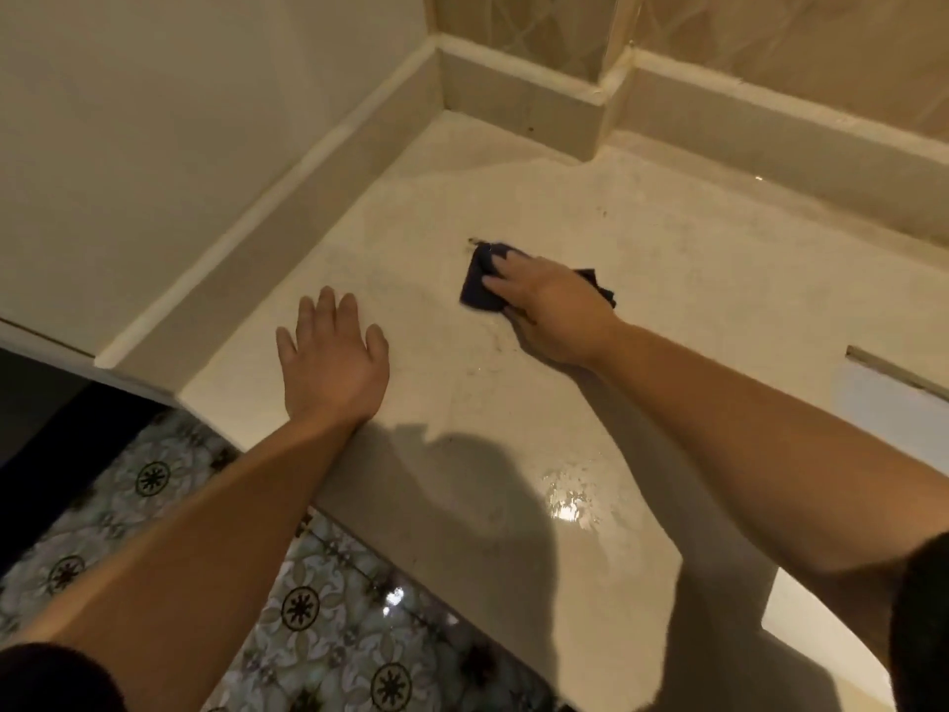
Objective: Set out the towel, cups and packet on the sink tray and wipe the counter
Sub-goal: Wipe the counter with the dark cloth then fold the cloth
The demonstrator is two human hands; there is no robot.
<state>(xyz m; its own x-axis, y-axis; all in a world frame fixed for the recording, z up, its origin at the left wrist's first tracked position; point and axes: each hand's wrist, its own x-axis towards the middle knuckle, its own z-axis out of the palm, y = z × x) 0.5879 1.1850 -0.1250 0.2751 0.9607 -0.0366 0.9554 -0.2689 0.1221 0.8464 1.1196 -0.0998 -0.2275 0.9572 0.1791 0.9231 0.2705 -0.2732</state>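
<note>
A pale stone counter (513,208) fills the middle of the view. My right hand (549,310) presses a dark blue cloth (480,282) flat onto the counter near its middle, fingers spread over the cloth; a corner of it sticks out behind the hand. My left hand (334,357) lies palm down on the counter near its left front corner, fingers apart, holding nothing. No cups, packet or tray are in view.
A raised stone backsplash (513,89) runs along the back and left side, with a jutting corner at the back. A wet patch (570,498) shines near the front edge. A sink rim (893,377) shows at the right. Patterned floor tiles (308,608) lie below.
</note>
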